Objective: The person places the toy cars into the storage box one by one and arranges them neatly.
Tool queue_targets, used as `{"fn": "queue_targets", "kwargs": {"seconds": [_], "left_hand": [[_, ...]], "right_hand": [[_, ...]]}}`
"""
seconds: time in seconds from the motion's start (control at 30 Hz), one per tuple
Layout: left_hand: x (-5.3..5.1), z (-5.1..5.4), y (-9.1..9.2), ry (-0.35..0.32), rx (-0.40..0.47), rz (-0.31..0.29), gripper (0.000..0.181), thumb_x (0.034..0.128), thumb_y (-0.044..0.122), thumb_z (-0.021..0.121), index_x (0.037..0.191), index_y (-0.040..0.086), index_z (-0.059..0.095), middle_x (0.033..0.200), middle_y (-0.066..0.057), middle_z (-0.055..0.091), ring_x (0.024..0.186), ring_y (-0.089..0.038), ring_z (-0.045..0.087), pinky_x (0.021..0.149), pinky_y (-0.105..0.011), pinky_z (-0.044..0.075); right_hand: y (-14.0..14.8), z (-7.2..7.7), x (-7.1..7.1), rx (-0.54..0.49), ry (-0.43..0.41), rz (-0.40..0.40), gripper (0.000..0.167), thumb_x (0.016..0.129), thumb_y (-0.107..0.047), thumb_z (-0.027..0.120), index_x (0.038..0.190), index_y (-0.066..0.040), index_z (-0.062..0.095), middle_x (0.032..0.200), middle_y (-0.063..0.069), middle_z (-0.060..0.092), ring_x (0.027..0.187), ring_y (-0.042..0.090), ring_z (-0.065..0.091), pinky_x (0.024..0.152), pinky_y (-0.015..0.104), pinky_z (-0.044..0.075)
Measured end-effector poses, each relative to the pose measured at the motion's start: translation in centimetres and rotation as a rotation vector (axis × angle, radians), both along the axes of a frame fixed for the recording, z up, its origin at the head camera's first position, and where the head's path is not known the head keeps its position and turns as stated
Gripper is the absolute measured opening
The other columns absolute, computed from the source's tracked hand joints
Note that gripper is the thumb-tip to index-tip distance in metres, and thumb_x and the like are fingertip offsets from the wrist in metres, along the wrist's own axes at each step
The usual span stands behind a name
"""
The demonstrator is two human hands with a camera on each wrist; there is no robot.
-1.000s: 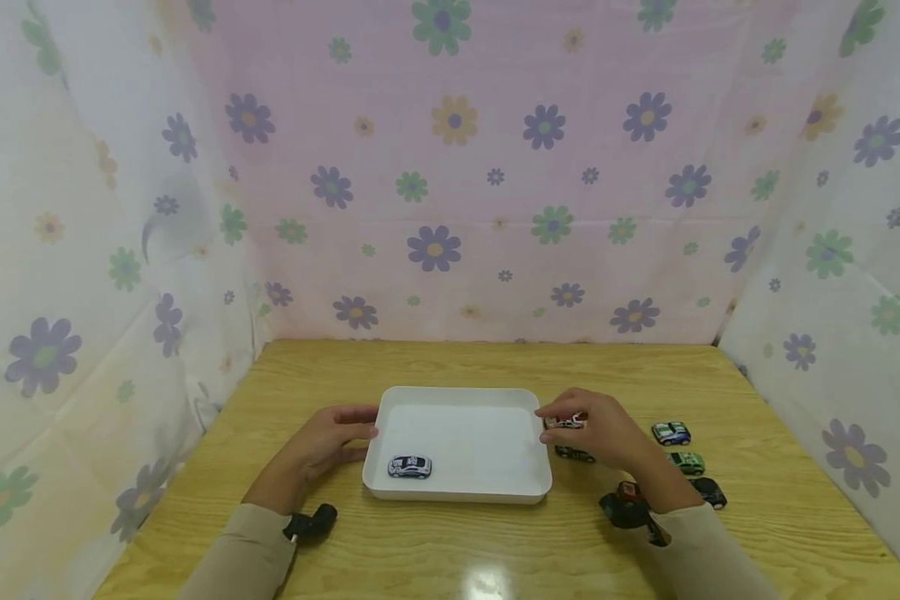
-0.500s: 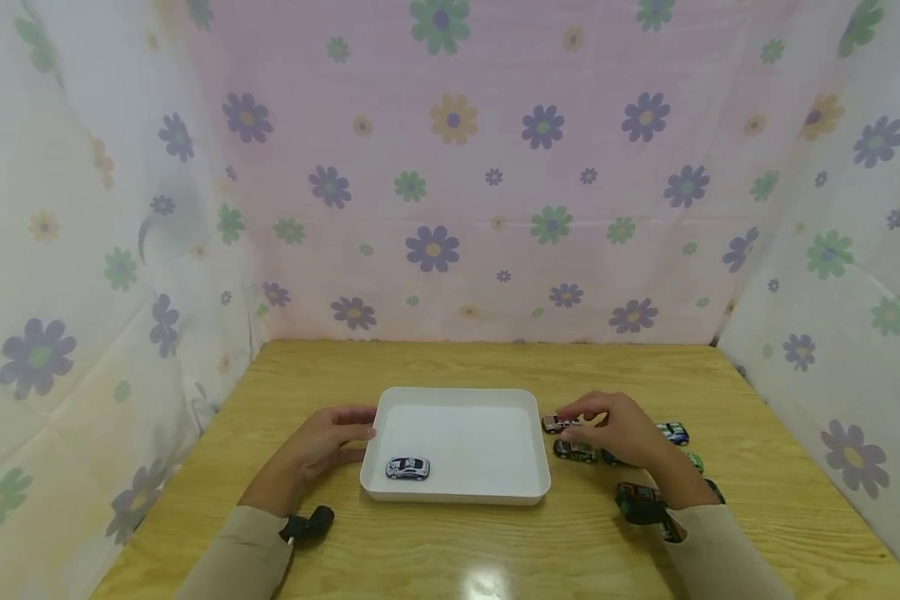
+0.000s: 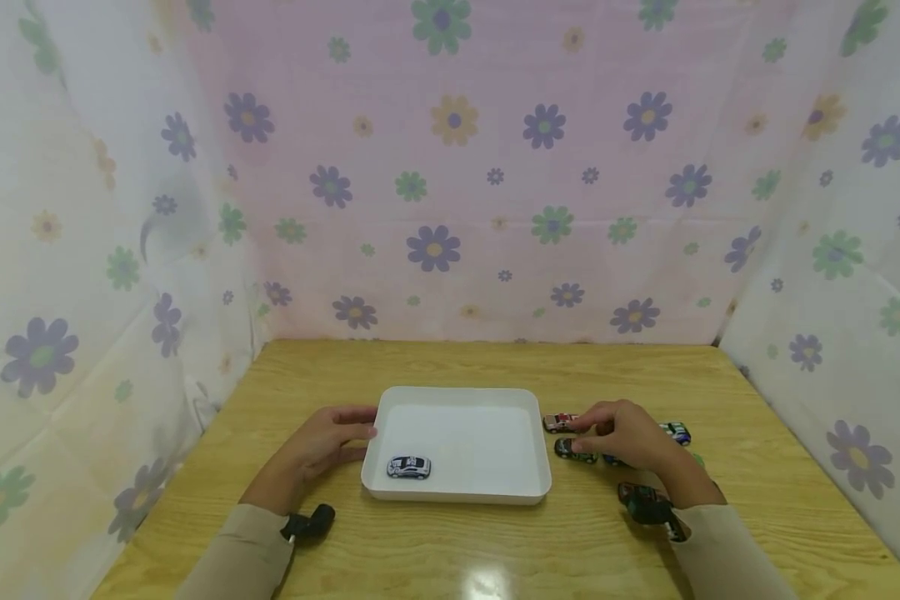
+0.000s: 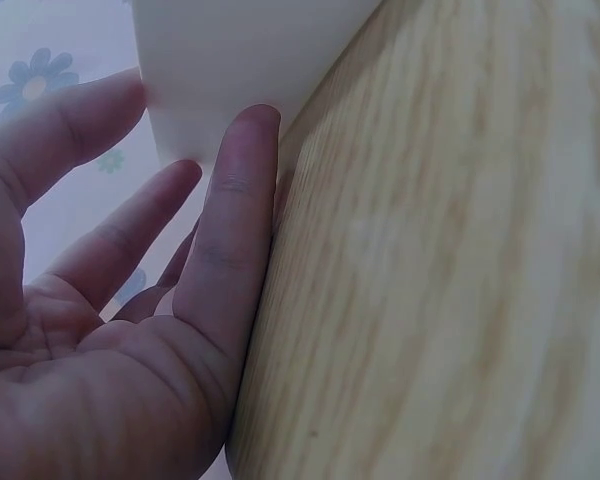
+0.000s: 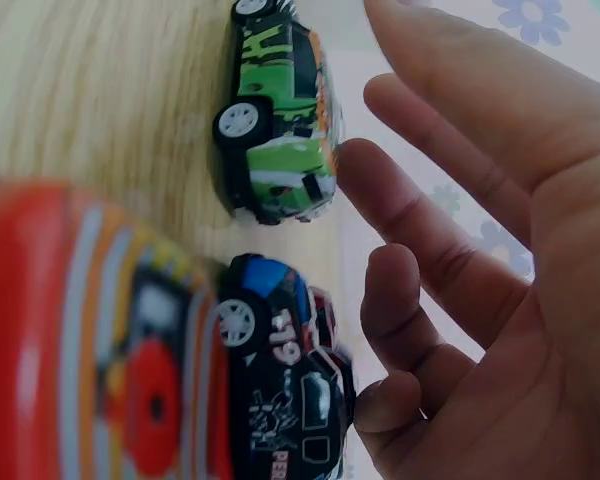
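My left hand point(image 3: 333, 442) rests its fingertips against the left wall of a shallow white tray point(image 3: 465, 498); the left wrist view shows its fingers fairly straight on the tray's side. A white-and-black toy car point(image 3: 408, 467) sits in the tray's front left part. Right of the tray, my right hand point(image 3: 622, 433) hovers low over toy cars, fingers loosely bent. Closest to its thumb and fingers are a red-and-white toy car point(image 3: 558, 422) and a green-and-black toy car point(image 5: 280, 120). In the right wrist view, nothing is gripped.
More toy cars stand right of the tray, partly hidden by my right hand and wrist. They include a black car numbered 19 point(image 5: 280, 390), a red striped car point(image 5: 40, 330) and a white-and-green car point(image 3: 676, 432). Flowered cloth point(image 3: 480, 275) encloses the wooden table point(image 3: 450, 550).
My right hand has moved right, away from the tray's edge, and slightly nearer the front, uncovering the two toy cars beside the tray. The left hand and the tray stay about where they were.
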State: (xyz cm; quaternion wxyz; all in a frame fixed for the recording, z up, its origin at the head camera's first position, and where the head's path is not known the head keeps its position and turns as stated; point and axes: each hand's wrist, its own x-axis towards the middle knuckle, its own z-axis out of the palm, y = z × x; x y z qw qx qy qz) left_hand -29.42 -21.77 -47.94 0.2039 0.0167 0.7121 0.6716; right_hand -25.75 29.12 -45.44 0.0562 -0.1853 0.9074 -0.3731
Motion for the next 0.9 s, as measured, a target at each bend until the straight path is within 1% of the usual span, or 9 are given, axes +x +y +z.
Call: {"fn": "queue_targets", "kwargs": {"seconds": [0.1, 0.27, 0.37, 0.53, 0.67, 0.9], "left_hand": [[-0.04, 0.0, 0.01, -0.005, -0.008, 0.001, 0.056, 0.0955, 0.011, 0.073, 0.147, -0.001, 0.053, 0.153, -0.02, 0.051, 0.123, -0.026, 0.064, 0.098, -0.042, 0.059], [-0.05, 0.05, -0.01, -0.001, -0.009, -0.007, 0.057, 0.0956, 0.011, 0.073, 0.147, -0.001, 0.053, 0.153, -0.021, 0.05, 0.124, -0.027, 0.063, 0.099, -0.042, 0.058], [-0.02, 0.01, -0.08, 0.007, -0.005, -0.012, 0.056, 0.0962, 0.011, 0.072, 0.147, -0.001, 0.052, 0.153, -0.021, 0.05, 0.124, -0.027, 0.063, 0.099, -0.042, 0.058], [0.06, 0.01, -0.08, 0.008, -0.007, -0.008, 0.056, 0.0961, 0.011, 0.072, 0.147, -0.002, 0.052, 0.153, -0.022, 0.05, 0.123, -0.027, 0.064, 0.098, -0.042, 0.058], [0.15, 0.04, 0.0, 0.006, -0.01, 0.001, 0.056, 0.0957, 0.009, 0.072, 0.147, -0.002, 0.053, 0.152, -0.022, 0.051, 0.122, -0.026, 0.065, 0.098, -0.042, 0.059], [0.12, 0.05, 0.08, 0.003, -0.02, 0.013, 0.055, 0.0952, 0.01, 0.073, 0.146, 0.0, 0.055, 0.151, -0.02, 0.053, 0.122, -0.026, 0.064, 0.098, -0.042, 0.059]], "right_hand": [[0.14, -0.1, -0.08, 0.025, -0.006, -0.015, 0.037, 0.086, -0.038, 0.084, 0.117, -0.018, 0.08, 0.105, 0.002, 0.072, 0.07, 0.016, 0.051, 0.058, 0.027, 0.044], [0.39, -0.28, -0.14, 0.049, -0.021, -0.032, 0.035, 0.085, -0.038, 0.085, 0.115, -0.02, 0.08, 0.109, 0.0, 0.073, 0.082, 0.013, 0.059, 0.064, 0.026, 0.049], [0.53, -0.44, -0.15, 0.055, -0.028, -0.033, 0.033, 0.085, -0.037, 0.086, 0.114, -0.021, 0.081, 0.11, -0.001, 0.074, 0.086, 0.013, 0.062, 0.067, 0.026, 0.051], [0.69, -0.68, -0.11, 0.068, -0.02, -0.02, 0.029, 0.085, -0.038, 0.085, 0.11, -0.026, 0.081, 0.111, -0.003, 0.074, 0.091, 0.013, 0.064, 0.07, 0.027, 0.052], [0.63, -0.72, 0.0, 0.073, -0.015, -0.017, 0.025, 0.085, -0.037, 0.085, 0.108, -0.027, 0.081, 0.111, -0.004, 0.074, 0.095, 0.014, 0.065, 0.071, 0.028, 0.053], [0.47, -0.7, -0.04, 0.103, -0.009, -0.03, 0.026, 0.083, -0.036, 0.087, 0.108, -0.029, 0.081, 0.11, -0.006, 0.073, 0.098, 0.015, 0.065, 0.074, 0.029, 0.053]]}}
